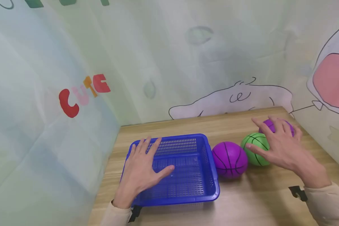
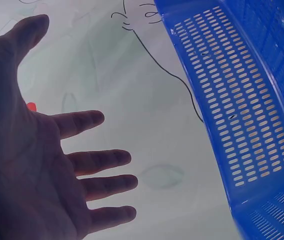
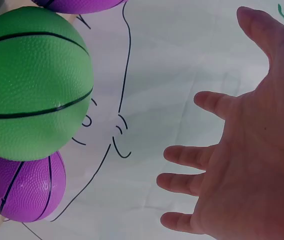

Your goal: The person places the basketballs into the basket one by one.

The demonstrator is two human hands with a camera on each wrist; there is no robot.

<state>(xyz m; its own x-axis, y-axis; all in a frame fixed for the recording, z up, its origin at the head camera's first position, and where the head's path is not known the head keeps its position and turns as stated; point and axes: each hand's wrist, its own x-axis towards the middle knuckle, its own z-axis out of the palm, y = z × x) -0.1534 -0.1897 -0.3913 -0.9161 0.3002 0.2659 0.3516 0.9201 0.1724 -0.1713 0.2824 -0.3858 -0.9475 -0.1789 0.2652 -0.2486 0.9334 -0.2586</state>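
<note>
Pale wood-grain table (image 1: 237,204) spreads beneath everything, its closest stretch lying below the person's two arms. At the near edge of view come light beige sleeves (image 1: 327,204), with a black clip (image 1: 298,192) showing by the right wrist and a dark piece by the left.

Next are the hands, backs up in the head view. The left hand (image 1: 142,171) hangs over the left part of the basket, thumb held out wide and fingers spread, holding nothing; the left wrist view shows a gap between its fingertips and the basket. The right hand (image 1: 282,146) hangs over the two farther balls, fingers also spread and thumb stretched out to the left. Its palm is bare in the right wrist view, apart from the balls.

Below the left hand sits the blue basket (image 1: 186,200), rectangular, upright, with slotted walls and floor. Just beside its right wall is a purple ball (image 1: 229,160) with black lines. Behind and to the right of that rests a green ball (image 3: 37,75), partly hidden by the right thumb, and beyond it another purple ball (image 1: 267,123), mostly behind the fingers.

Farthest back hangs a pale printed cloth (image 1: 147,56) bearing the coloured word "CUTE" (image 1: 84,99) at left and a pink oval (image 1: 334,81) at right.
</note>
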